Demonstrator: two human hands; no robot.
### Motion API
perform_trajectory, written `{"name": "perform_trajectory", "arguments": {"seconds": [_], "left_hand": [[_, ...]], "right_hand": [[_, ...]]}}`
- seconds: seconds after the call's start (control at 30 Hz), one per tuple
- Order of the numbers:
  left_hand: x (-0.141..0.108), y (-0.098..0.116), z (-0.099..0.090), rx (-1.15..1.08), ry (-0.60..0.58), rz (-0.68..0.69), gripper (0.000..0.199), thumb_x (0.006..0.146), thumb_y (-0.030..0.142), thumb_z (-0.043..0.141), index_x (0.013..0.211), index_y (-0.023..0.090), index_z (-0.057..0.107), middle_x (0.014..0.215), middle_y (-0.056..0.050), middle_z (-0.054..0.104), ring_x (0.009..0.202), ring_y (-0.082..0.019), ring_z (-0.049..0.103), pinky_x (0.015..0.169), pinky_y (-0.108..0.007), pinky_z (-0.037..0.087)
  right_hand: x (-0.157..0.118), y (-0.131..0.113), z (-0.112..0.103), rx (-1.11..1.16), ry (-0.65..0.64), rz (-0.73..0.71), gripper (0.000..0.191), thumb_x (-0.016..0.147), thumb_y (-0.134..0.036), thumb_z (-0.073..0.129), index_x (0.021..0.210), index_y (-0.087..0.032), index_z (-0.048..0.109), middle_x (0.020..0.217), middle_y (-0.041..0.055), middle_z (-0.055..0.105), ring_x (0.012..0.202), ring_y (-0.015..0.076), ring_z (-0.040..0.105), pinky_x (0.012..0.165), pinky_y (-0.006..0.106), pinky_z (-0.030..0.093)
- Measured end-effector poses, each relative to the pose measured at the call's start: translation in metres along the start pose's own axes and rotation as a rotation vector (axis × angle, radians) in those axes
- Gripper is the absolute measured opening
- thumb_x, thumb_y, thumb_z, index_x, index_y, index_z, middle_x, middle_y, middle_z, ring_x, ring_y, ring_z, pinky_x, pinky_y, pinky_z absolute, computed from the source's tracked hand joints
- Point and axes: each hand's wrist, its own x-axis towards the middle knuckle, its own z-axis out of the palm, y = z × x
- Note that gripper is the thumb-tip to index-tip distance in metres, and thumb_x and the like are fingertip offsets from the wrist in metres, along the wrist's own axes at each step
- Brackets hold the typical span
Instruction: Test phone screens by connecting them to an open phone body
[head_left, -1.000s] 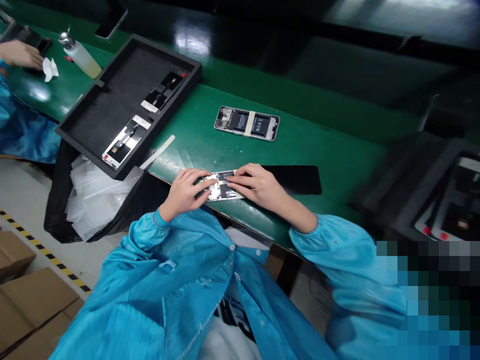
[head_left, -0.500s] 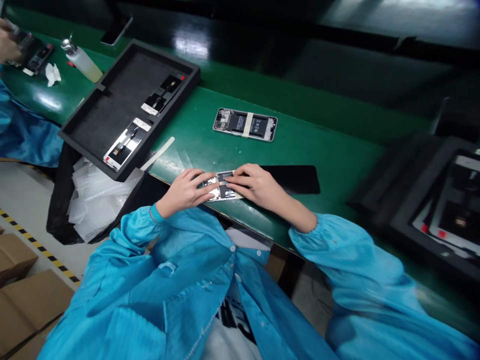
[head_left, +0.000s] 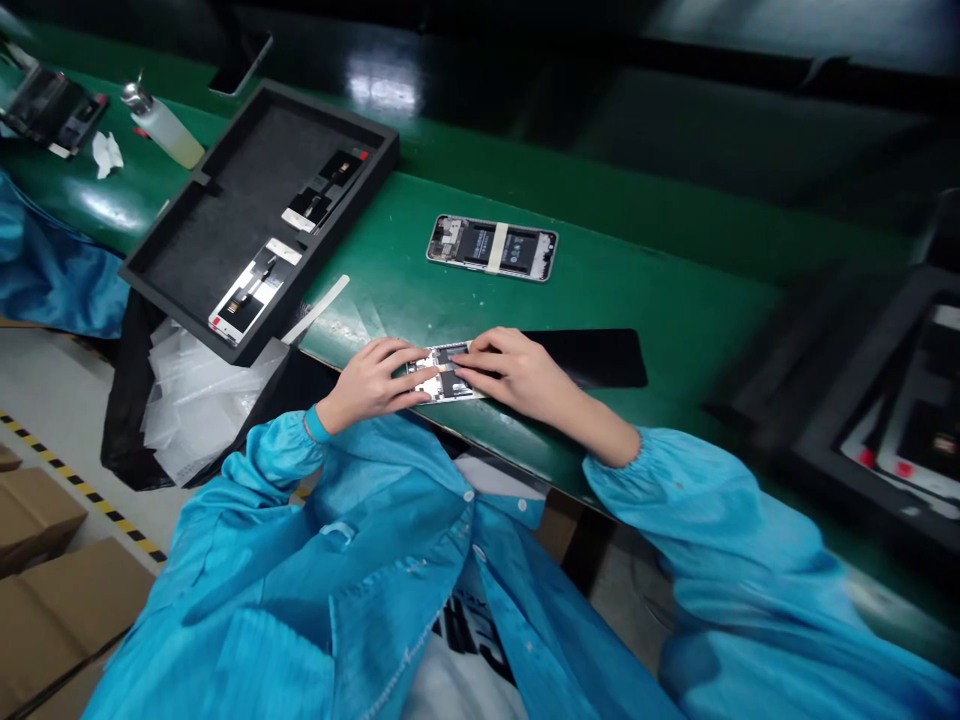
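An opened phone with its inner parts facing up lies at the near table edge, partly covered by fingers. My left hand holds its left end, fingers reaching across it. My right hand is closed over the right half, fingertips together near the middle of the phone; whatever they pinch is too small to make out. Under and beyond my right hand lies a dark flat panel. Farther back rests a second opened phone, a pale strip across its battery.
A black foam tray at left holds phone screens. Beside it lie a pale strip and a bag of clear plastic sleeves. A bottle stands back left, near another person's blue sleeve. Another tray is at right.
The view shifts slightly. My hands stay on the phone with only small finger movement. The other person's hand at far left has left the view.
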Motion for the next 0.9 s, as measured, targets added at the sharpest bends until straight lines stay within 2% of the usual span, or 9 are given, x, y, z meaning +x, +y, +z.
{"name": "perform_trajectory", "arguments": {"seconds": [0.2,0.37,0.47,0.57,0.7,0.8,0.9], "left_hand": [[0.005,0.004,-0.009,0.086,-0.121,0.023,0.045,0.106,0.046,0.060,0.145,0.024,0.061,0.139,-0.012,0.071,0.120,-0.029,0.065,0.097,-0.045,0.055],[0.013,0.000,-0.015,0.064,-0.262,0.025,0.043,0.109,0.046,0.052,0.146,0.026,0.062,0.142,-0.010,0.070,0.117,-0.028,0.065,0.093,-0.043,0.054],[0.013,-0.004,-0.014,0.002,-0.293,-0.018,0.040,0.110,0.046,0.051,0.144,0.029,0.064,0.148,-0.011,0.066,0.117,-0.026,0.065,0.098,-0.045,0.055],[0.010,-0.008,-0.012,-0.110,-0.218,-0.077,0.044,0.109,0.050,0.050,0.146,0.031,0.061,0.155,-0.013,0.058,0.123,-0.028,0.063,0.106,-0.050,0.055],[0.007,-0.008,-0.008,-0.282,-0.027,-0.238,0.065,0.104,0.060,0.055,0.157,0.023,0.048,0.157,-0.021,0.048,0.143,-0.034,0.052,0.113,-0.053,0.053],[0.011,0.001,-0.007,-0.292,0.020,-0.245,0.063,0.100,0.059,0.063,0.150,0.021,0.052,0.153,-0.022,0.049,0.144,-0.035,0.051,0.113,-0.054,0.053],[0.023,0.017,-0.007,-0.211,0.026,-0.228,0.068,0.098,0.059,0.067,0.151,0.020,0.049,0.155,-0.023,0.048,0.146,-0.039,0.048,0.118,-0.061,0.047]], "right_hand": [[-0.001,0.000,0.001,0.022,0.014,0.012,0.030,0.107,-0.038,0.059,0.112,-0.018,0.082,0.098,0.0122,0.071,0.090,0.0248,0.067,0.083,0.042,0.057],[0.000,-0.003,0.001,-0.008,-0.034,0.044,0.034,0.108,-0.040,0.055,0.115,-0.020,0.081,0.100,0.0128,0.071,0.091,0.0259,0.066,0.083,0.044,0.057],[0.001,-0.007,-0.010,-0.054,-0.059,0.032,0.039,0.108,-0.045,0.054,0.126,-0.018,0.076,0.108,0.0157,0.071,0.098,0.0292,0.066,0.088,0.049,0.057],[-0.008,-0.005,-0.035,-0.132,-0.046,0.041,0.054,0.105,-0.054,0.057,0.143,-0.016,0.065,0.126,0.0207,0.068,0.116,0.0366,0.063,0.101,0.057,0.054],[-0.044,0.013,-0.064,-0.231,-0.085,0.142,0.084,0.097,-0.072,0.060,0.161,-0.018,0.046,0.147,0.0251,0.056,0.137,0.0470,0.052,0.112,0.068,0.044],[-0.075,0.028,-0.068,-0.283,-0.089,0.238,0.091,0.095,-0.077,0.058,0.165,-0.021,0.039,0.156,0.0247,0.047,0.147,0.0508,0.042,0.117,0.073,0.037],[-0.094,0.034,-0.062,-0.344,-0.029,0.316,0.092,0.093,-0.077,0.061,0.165,-0.024,0.039,0.164,0.0235,0.036,0.153,0.0541,0.029,0.119,0.077,0.030]]}}
